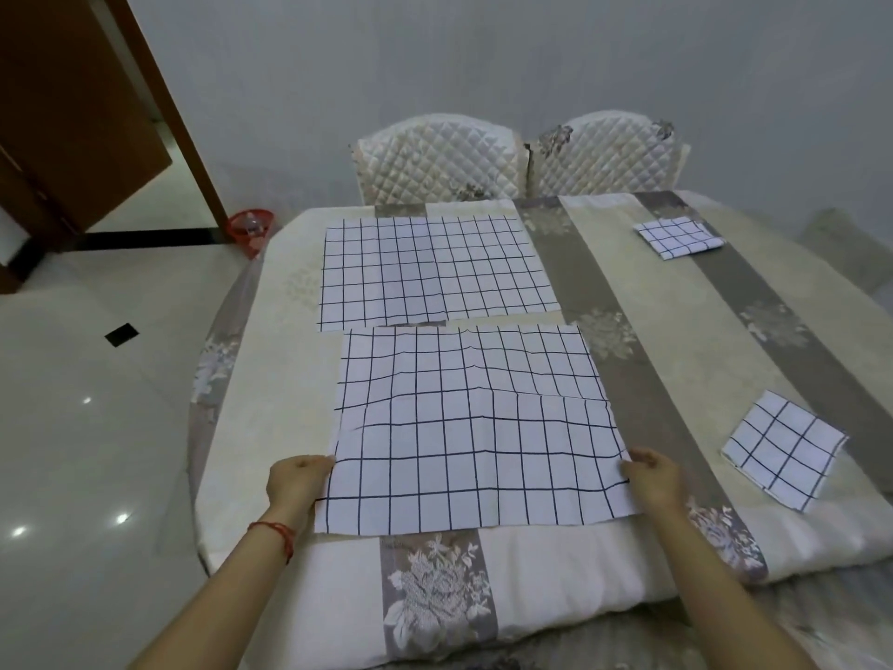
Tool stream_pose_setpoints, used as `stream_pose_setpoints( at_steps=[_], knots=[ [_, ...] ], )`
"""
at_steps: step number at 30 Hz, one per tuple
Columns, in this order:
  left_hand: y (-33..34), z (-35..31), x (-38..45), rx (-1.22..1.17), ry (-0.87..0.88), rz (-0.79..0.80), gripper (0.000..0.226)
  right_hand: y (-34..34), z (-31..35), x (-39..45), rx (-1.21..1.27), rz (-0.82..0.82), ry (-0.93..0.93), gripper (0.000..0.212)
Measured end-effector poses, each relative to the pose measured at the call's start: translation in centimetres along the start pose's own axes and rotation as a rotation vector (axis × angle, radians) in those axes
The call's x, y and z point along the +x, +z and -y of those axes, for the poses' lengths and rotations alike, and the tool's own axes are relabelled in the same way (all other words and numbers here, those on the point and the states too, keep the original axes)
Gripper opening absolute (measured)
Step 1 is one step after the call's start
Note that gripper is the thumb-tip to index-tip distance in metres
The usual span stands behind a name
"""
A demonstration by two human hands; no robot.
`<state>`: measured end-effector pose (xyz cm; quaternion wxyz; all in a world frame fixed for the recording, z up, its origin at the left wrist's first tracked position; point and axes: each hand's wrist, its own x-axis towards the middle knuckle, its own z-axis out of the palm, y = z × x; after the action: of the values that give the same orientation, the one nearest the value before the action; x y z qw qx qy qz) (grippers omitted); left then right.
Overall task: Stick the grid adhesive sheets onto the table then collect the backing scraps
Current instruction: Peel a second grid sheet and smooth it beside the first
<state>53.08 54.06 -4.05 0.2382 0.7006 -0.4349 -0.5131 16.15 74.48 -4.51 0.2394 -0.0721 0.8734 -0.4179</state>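
1. White sheets ruled with dark grid lines number four on the table (270, 302), which wears a cream cloth with grey floral bands.
2. Two of them are large and spread open. The far grid sheet (437, 270) lies flat on the far left part of the tabletop; the near grid sheet (466, 427) lies just in front of it, their edges almost meeting, and it shows creases and a raised ripple across its middle.
3. Two are small and folded – the far folded piece (679, 236) near the far right edge, and the near folded piece (783, 449) on the right side, well apart from each other and from the large sheets.
4. Two hands are in view, both bare-armed and reaching forward from the near edge of the table.
5. The left hand (297, 481) is at the left edge of the near grid sheet, fingers curled and pinching that edge; a red string bracelet (273, 534) circles the wrist.
6. The right hand (652, 481) is at the sheet's right edge, likewise closed on it with the knuckles up – the two hands sit level with each other, a full sheet-width apart.
7. Two quilted chair backs (522, 157) stand side by side behind the table.
8. One red basket (251, 229) sits on the glossy floor by the table's far left corner, beside a brown door (72, 113).
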Motion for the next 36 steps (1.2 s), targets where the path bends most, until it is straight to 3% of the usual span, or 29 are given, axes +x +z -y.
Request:
stream_pose_setpoints(
  at_steps=[8,18,24,26,28,33,36],
  knots=[
    [-2.2,0.9,0.4,0.098,0.029,-0.135,0.025,1.9,0.9,0.1,-0.033,-0.008,-0.063,0.025],
    [-0.9,0.9,0.8,0.270,0.087,-0.113,0.027,0.9,0.7,0.6,-0.110,-0.100,-0.047,0.016],
    [-0.6,0.7,-0.3,0.418,0.115,-0.141,0.009,0.5,0.8,0.0,-0.303,-0.179,-0.031,0.022],
    [-0.1,0.5,-0.7,0.574,0.255,-0.194,0.027,1.2,1.6,-0.4,-0.414,-0.228,-0.114,0.025],
    [1.5,-0.2,-1.0,0.668,0.482,-0.203,0.032,2.8,2.8,-1.0,-0.419,-0.189,-0.273,0.026],
    [9.5,-4.0,-1.0,0.765,0.916,0.028,0.031,10.5,6.5,-2.8,-0.581,0.111,-0.698,0.038],
    [14.1,-5.2,0.1,0.894,0.947,0.170,0.040,15.2,7.6,-2.6,-0.709,0.260,-0.831,0.046]
  ],
)
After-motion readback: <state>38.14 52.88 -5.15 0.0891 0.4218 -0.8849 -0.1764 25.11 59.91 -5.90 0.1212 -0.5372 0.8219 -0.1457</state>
